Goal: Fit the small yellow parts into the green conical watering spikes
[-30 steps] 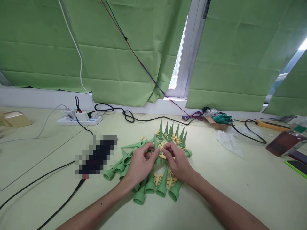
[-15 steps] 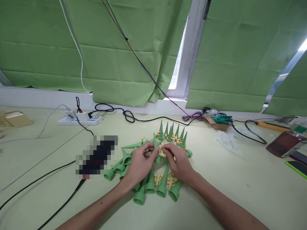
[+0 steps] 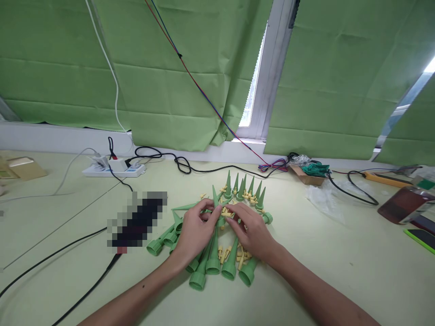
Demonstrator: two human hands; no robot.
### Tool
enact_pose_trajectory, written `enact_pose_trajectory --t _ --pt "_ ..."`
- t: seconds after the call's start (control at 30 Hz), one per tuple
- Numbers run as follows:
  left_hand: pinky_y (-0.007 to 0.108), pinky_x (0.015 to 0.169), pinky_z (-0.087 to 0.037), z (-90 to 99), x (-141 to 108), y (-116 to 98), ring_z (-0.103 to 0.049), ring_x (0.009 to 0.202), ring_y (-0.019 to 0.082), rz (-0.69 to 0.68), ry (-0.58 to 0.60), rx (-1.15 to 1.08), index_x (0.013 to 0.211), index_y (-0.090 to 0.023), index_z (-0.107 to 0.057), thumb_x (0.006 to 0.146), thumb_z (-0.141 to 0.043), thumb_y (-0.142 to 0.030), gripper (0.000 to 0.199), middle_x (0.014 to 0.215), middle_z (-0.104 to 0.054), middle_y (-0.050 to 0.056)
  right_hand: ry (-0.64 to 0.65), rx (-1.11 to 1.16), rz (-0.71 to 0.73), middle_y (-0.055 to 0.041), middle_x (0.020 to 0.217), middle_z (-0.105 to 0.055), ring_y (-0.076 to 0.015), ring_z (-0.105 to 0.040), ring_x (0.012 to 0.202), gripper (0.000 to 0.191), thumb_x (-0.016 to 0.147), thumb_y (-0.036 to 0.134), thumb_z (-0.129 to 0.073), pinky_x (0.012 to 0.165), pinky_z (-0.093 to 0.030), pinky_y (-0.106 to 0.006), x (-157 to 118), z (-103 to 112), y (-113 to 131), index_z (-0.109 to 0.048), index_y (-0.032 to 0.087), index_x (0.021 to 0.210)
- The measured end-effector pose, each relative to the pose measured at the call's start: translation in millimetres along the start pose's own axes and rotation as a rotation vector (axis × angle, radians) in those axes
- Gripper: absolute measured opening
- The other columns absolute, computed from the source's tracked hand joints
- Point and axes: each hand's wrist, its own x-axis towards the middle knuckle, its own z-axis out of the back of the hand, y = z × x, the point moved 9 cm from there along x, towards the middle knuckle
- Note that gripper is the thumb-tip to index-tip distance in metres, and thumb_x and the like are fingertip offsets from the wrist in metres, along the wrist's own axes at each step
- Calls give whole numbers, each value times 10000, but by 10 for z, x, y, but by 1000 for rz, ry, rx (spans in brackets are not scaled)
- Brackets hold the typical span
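Note:
Between the thumb and fingers of my left hand is a green plastic watering spike, its point upward and leaning slightly left. My right hand is closed at the spike's side, its fingertips at a small yellow plastic valve. Whether the valve is joined to the spike is hard to see. Several more green spikes lie around and under my hands, wide ends toward me. Behind them, other spikes stand point up. Loose yellow valves are scattered among the spikes.
A blurred dark object with a black cable lies left of the pile. Farther back are a white power strip and a black cord. To the right are a cardboard box, clear plastic film and a dark red bottle.
The held spike has moved slightly left and up and now leans left. My left hand has shifted a little left with it. My right fingers have moved slightly at the yellow valve.

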Motion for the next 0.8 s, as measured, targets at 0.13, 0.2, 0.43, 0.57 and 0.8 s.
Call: enact_pose_trajectory --t 0.13,0.2,0.43,0.57,0.8 --pt "204 434 -280 1 -4 -5 -387 474 77 -23 -5 42 838 -187 -566 840 -600 -494 309 730 -572 -22 -21 -31 33 -88 1000 -632 -194 -600 892 225 978 179 -455 759 -497 -306 -11 -21 -34 -551 199 1181" --pt "202 450 -283 2 -5 -12 -382 488 79 -40 -4 60 832 -190 -563 846 -597 -483 295 712 -551 -31 -42 -48 55 -79 958 -637 -191 -605 857 187 978 193 -465 738 -494 -301 -24 -22 -43 -560 201 1138" --pt "208 489 -299 2 0 -12 -374 514 87 -75 -5 119 833 -193 -558 854 -596 -448 259 685 -506 -39 1 -111 25 -58 857 -623 -179 -592 756 120 981 212 -452 669 -456 -280 -28 -58 -64 -570 196 985" --pt "206 477 -292 -19 -2 -32 -367 509 84 -93 6 115 846 -196 -558 856 -596 -447 255 707 -518 -39 37 -139 -22 -45 803 -606 -170 -560 703 160 987 227 -426 643 -424 -274 -15 -74 -84 -557 193 901" --pt "197 445 -307 -62 -25 -40 -410 496 84 -81 52 60 866 -193 -579 905 -525 -466 281 725 -574 -23 85 -142 -87 -28 756 -574 -155 -509 654 181 985 230 -404 608 -370 -262 -12 -95 -104 -512 190 845"
